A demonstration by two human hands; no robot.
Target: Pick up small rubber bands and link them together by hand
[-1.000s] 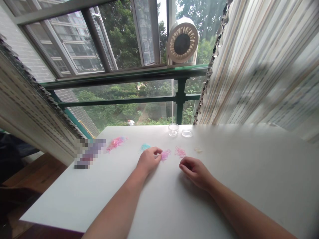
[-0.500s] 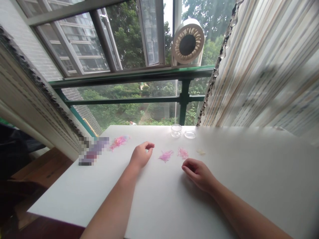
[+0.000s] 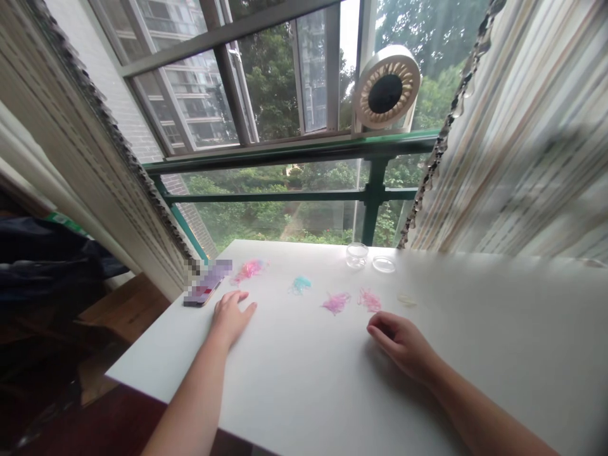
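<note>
My left hand (image 3: 231, 318) hovers over or rests on the white table (image 3: 294, 380), its thumb and fingers apart and holding nothing. Just beyond it lies a mixed pile of small pink and multicoloured strips (image 3: 251, 270). To the right are separate little heaps: blue strips (image 3: 301, 285), purple strips (image 3: 335, 303), pink strips (image 3: 369, 299) and a few pale yellow strips (image 3: 407, 300). Close in front of the pink heap, my right hand (image 3: 401, 344) is loosely curled on the tabletop; I see nothing in its fingers.
A clear round container (image 3: 356, 256) stands near the far edge, with a clear lid (image 3: 384, 264) beside it. A partly blurred phone (image 3: 204, 288) lies at the left edge. Beyond are a window with a green railing (image 3: 294, 163), a round white fan (image 3: 387, 88) and curtains.
My left hand has moved left, away from the blue heap, which now shows, and toward the mixed pile; its fingers have spread. My right hand stays curled. The view has shifted left.
</note>
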